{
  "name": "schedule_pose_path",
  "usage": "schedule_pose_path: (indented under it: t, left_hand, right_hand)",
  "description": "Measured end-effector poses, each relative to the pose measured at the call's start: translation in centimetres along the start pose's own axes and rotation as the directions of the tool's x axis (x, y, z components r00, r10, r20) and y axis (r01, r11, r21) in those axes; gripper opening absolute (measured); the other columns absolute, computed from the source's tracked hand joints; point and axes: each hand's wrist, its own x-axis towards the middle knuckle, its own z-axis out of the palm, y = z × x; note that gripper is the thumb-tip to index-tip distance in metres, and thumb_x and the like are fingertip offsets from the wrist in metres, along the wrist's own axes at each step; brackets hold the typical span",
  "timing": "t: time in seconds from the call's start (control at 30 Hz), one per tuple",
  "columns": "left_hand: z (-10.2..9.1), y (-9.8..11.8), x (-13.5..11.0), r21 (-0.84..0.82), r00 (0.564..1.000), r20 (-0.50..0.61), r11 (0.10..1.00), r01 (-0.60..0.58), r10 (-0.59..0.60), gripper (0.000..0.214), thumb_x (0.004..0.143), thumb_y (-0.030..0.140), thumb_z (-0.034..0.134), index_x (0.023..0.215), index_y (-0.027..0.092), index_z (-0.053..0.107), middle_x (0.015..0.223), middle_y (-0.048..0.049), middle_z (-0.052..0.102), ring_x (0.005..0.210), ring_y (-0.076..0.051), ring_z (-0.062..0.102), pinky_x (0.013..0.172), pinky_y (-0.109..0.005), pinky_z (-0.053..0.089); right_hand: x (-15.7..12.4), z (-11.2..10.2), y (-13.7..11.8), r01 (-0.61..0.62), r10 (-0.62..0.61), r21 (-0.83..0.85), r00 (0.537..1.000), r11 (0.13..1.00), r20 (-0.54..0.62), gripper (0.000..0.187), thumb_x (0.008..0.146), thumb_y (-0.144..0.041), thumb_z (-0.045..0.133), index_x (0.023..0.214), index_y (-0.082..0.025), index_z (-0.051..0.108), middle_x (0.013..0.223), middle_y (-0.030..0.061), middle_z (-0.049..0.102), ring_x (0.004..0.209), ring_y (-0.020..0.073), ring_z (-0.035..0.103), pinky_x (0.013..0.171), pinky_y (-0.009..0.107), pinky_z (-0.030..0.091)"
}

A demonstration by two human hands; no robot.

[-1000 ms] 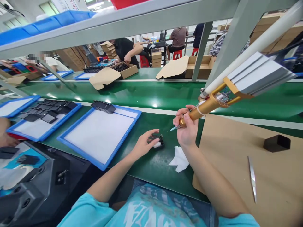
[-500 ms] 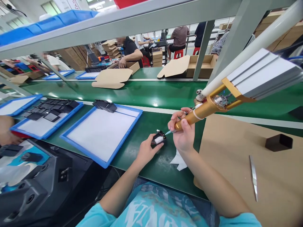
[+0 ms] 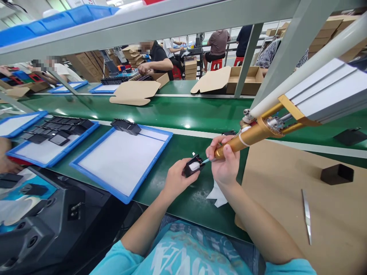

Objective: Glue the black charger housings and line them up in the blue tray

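Note:
My left hand (image 3: 178, 176) is closed around a small black plastic housing (image 3: 188, 170) with a white block inside and some wires at its open end. The fingers of my right hand (image 3: 226, 164) wrap round the gold barrel of a glue dispenser (image 3: 235, 145). Its thin teal nozzle (image 3: 205, 161) points down-left at the open end of the housing; whether the tip touches cannot be made out. Beneath my right wrist a crumpled white cloth or tissue (image 3: 217, 195) lies on the green bench (image 3: 183, 204).
A blue-rimmed white tray (image 3: 114, 164) holds several black housings (image 3: 126, 126); another tray (image 3: 54, 158) holds more. At right, tweezers (image 3: 306, 215) and a black case (image 3: 337, 174) lie on cardboard (image 3: 275, 202). Overhead runs a grey frame (image 3: 177, 25). People work beyond the green belt (image 3: 172, 114).
The glue dispenser and my right hand have shifted slightly right. The housing in my left hand has moved a little up and right and turned slightly. Both grips stay closed.

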Motion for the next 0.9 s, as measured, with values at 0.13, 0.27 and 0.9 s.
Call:
schedule_pose_path:
  t: [0.13,0.27,0.9]
  left_hand:
    - [0.1,0.1,0.1,-0.022,1.000,-0.001,1.000,0.006,-0.006,0.031,0.078,0.033,0.068,0.107,0.022,0.064,0.096,-0.0029,0.071,0.075,-0.016,0.064,0.059,-0.025,0.051]
    - [0.6,-0.1,0.1,-0.086,0.999,-0.004,0.996,0.038,-0.038,0.036,0.078,0.030,0.068,0.113,0.022,0.063,0.099,-0.0021,0.072,0.079,-0.016,0.066,0.063,-0.024,0.056]
    - [3.7,1.3,0.2,-0.236,1.000,-0.016,0.972,-0.005,0.001,0.041,0.077,0.029,0.070,0.117,0.023,0.062,0.106,-0.0032,0.072,0.088,-0.019,0.070,0.079,-0.034,0.061]
  right_hand:
    - [0.0,0.0,0.0,-0.013,0.012,0.011,1.000,1.000,0.011,0.021,0.082,-0.042,0.059,0.096,-0.027,0.051,0.080,-0.0053,0.057,0.046,0.0054,0.048,0.049,0.026,0.037]
    - [0.0,0.0,0.0,-0.002,0.001,0.053,1.000,0.999,0.018,0.031,0.082,-0.048,0.057,0.105,-0.028,0.052,0.081,-0.0040,0.058,0.046,0.0065,0.049,0.048,0.027,0.036]
    - [-0.4,0.5,-0.4,-0.029,0.029,-0.017,0.999,0.999,0.020,0.031,0.082,-0.056,0.052,0.090,-0.028,0.044,0.080,-0.0054,0.053,0.045,0.0056,0.046,0.050,0.028,0.037]
